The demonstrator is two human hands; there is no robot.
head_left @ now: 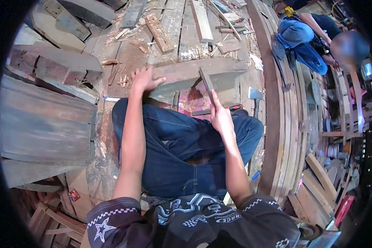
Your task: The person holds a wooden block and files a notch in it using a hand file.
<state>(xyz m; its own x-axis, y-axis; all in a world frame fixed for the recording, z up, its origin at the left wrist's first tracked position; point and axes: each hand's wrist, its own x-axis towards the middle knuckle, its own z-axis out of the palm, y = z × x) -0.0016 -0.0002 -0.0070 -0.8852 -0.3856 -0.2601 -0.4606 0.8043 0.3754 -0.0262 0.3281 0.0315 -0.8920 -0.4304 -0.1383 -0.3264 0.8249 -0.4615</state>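
A curved wooden board (186, 71) lies across in front of my crossed legs. My left hand (146, 79) grips its left end, thumb apart from the fingers. My right hand (221, 118) is closed around a narrow flat bar-like tool (207, 82), whose far end reaches over the board's top edge. Whether it is a file or another flat tool, I cannot tell. Below the board, near my right hand, lies a tool with a red and black handle (236, 107). A hatchet (255, 94) lies to the right of the board.
Wood chips and offcuts (158, 33) litter the planks ahead. Large shaped timbers (45, 120) stand at the left. Long stacked planks (277, 124) run along the right, where another person (301, 39) sits. A blue object (256, 175) lies by my right knee.
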